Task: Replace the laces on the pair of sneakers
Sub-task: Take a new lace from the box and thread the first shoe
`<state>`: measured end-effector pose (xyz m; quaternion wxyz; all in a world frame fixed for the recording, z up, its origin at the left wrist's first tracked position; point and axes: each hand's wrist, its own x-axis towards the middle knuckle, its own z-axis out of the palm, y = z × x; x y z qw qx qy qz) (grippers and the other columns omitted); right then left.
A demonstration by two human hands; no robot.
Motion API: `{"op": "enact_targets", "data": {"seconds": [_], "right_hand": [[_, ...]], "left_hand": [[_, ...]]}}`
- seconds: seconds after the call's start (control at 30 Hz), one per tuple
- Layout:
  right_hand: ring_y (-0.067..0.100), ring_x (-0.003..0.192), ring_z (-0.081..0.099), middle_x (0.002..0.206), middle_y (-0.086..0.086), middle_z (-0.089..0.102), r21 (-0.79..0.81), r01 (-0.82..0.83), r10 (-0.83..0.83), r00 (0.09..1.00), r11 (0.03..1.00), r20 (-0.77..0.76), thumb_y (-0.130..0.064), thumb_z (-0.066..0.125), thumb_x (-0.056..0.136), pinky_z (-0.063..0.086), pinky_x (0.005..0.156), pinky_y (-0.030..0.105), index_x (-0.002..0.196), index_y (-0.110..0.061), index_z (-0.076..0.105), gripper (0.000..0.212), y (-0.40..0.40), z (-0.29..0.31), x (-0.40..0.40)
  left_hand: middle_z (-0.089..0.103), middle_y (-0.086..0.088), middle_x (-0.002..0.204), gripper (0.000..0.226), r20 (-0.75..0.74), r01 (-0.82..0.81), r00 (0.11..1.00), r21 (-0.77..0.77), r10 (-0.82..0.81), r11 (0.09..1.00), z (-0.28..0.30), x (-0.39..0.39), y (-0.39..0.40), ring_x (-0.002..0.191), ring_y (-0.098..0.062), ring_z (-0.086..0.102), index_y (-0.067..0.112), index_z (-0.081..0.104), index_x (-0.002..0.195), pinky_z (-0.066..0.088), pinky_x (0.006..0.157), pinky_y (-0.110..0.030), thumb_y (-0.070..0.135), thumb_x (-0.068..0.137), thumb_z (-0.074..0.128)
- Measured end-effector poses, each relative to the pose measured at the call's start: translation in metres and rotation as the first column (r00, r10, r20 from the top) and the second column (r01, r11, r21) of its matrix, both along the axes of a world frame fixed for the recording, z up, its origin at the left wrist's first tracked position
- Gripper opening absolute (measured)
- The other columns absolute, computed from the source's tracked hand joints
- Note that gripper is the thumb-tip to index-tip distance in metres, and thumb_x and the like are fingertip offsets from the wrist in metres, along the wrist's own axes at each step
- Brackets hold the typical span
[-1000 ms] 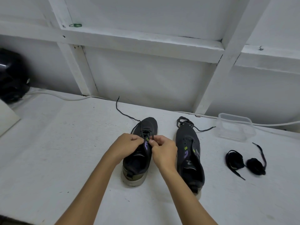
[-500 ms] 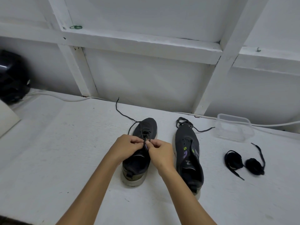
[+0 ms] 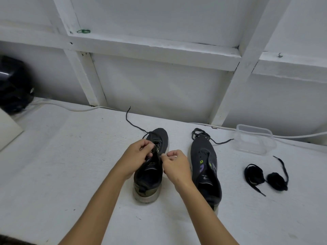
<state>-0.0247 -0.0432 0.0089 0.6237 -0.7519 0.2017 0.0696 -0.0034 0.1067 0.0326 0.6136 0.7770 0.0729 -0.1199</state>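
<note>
Two dark sneakers stand side by side on the white table, toes away from me. Over the left sneaker (image 3: 150, 177) my left hand (image 3: 137, 157) pinches its dark lace (image 3: 131, 123) near the eyelets, and the lace's free end trails off toward the wall. My right hand (image 3: 175, 165) has its fingers curled at the right edge of the same shoe's tongue; what it pinches is too small to see. The right sneaker (image 3: 205, 167) has bare eyelets, with a loose lace (image 3: 201, 134) piled at its toe. Two coiled black laces (image 3: 254, 175) (image 3: 277, 181) lie to the right.
A clear plastic container (image 3: 254, 141) sits behind the coiled laces. A white cable (image 3: 67, 107) runs along the wall's foot. A black rounded object (image 3: 14, 85) is at the far left, with a white board (image 3: 8, 128) below it. White wall framing rises behind the table.
My hands have drawn slightly apart over the left sneaker: the left one moved up toward the toe, the right one shifted right of the tongue.
</note>
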Motion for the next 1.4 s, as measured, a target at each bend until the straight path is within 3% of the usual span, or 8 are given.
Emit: {"op": "enact_targets", "data": {"seconds": [0.23,0.33,0.47,0.6,0.77,1.03,1.2,1.4], "right_hand": [[0.012,0.079,0.066,0.087,-0.006,0.074,-0.074,-0.143,0.145,0.989,0.987,0.025,-0.044,0.064,0.092,0.06,0.087,0.042,0.108,-0.031,0.064,0.02,-0.005,0.008,0.002],[0.006,0.09,0.065,0.1,-0.009,0.075,-0.294,-0.332,0.368,0.927,0.897,0.076,-0.04,0.065,0.095,0.05,0.085,0.023,0.124,-0.038,0.069,0.029,-0.012,0.024,0.008],[0.001,0.069,0.06,0.092,-0.011,0.071,-0.354,-0.482,0.523,0.852,0.802,0.026,-0.032,0.068,0.095,0.048,0.073,0.021,0.106,-0.028,0.078,0.015,-0.019,0.036,0.026],[0.021,0.086,0.075,0.091,0.002,0.074,-0.166,-0.492,0.49,0.87,0.855,-0.053,-0.026,0.067,0.097,0.06,0.067,0.027,0.091,-0.023,0.072,0.009,-0.024,0.038,0.038],[0.02,0.083,0.076,0.09,0.007,0.076,-0.058,-0.505,0.502,0.863,0.861,-0.061,-0.02,0.068,0.097,0.062,0.074,0.032,0.091,-0.016,0.074,0.009,-0.031,0.04,0.043],[0.024,0.091,0.075,0.096,0.01,0.075,-0.087,-0.486,0.486,0.874,0.87,-0.019,-0.018,0.064,0.099,0.064,0.078,0.039,0.096,-0.014,0.073,0.01,-0.029,0.037,0.039],[0.016,0.081,0.065,0.084,-0.01,0.07,-0.355,-0.413,0.482,0.866,0.839,0.132,-0.025,0.064,0.098,0.055,0.076,0.031,0.083,-0.027,0.07,0.017,-0.024,0.046,0.04],[0.004,0.077,0.064,0.09,-0.011,0.076,-0.012,-0.196,0.19,0.926,0.98,0.325,-0.022,0.048,0.105,0.048,0.069,0.023,0.096,-0.019,0.06,0.016,-0.034,0.081,0.049]], "left_hand": [[0.056,0.007,0.079,0.016,-0.13,-0.104,0.99,-0.423,0.054,0.9,0.002,0.0,0.007,0.077,-0.007,0.055,0.022,0.065,0.091,0.046,0.073,-0.027,0.028,0.102,0.055],[0.056,0.006,0.082,0.016,-0.131,-0.081,0.991,-0.358,0.036,0.93,0.005,0.003,0.008,0.079,-0.008,0.055,0.023,0.07,0.096,0.05,0.073,-0.027,0.031,0.101,0.057],[0.059,0.007,0.079,0.015,-0.057,-0.057,0.997,-0.246,0.045,0.968,0.007,-0.004,0.003,0.08,-0.01,0.056,0.025,0.071,0.103,0.051,0.075,-0.026,0.031,0.101,0.057],[0.062,0.01,0.109,0.024,0.062,-0.147,0.988,0.179,0.138,0.973,0.003,-0.022,-0.005,0.094,-0.004,0.06,0.03,0.06,0.112,0.047,0.079,-0.023,0.041,0.092,0.067],[0.064,0.009,0.105,0.044,0.032,-0.003,0.999,0.413,-0.011,0.911,-0.011,-0.039,-0.02,0.093,-0.005,0.062,0.035,0.061,0.1,0.054,0.078,-0.026,0.066,0.07,0.071],[0.062,0.011,0.109,0.057,-0.002,0.0,1.0,0.443,0.001,0.896,-0.013,-0.037,-0.025,0.1,-0.012,0.061,0.036,0.061,0.109,0.055,0.089,-0.037,0.073,0.066,0.065],[0.06,0.01,0.098,0.042,-0.016,0.019,1.0,0.47,-0.013,0.883,-0.008,-0.035,-0.03,0.092,-0.013,0.06,0.032,0.064,0.099,0.054,0.081,-0.035,0.065,0.073,0.069],[0.058,0.009,0.12,0.059,-0.02,0.015,1.0,0.483,-0.006,0.876,-0.015,-0.037,-0.028,0.111,-0.016,0.057,0.031,0.062,0.122,0.052,0.095,-0.037,0.068,0.077,0.066]]}}
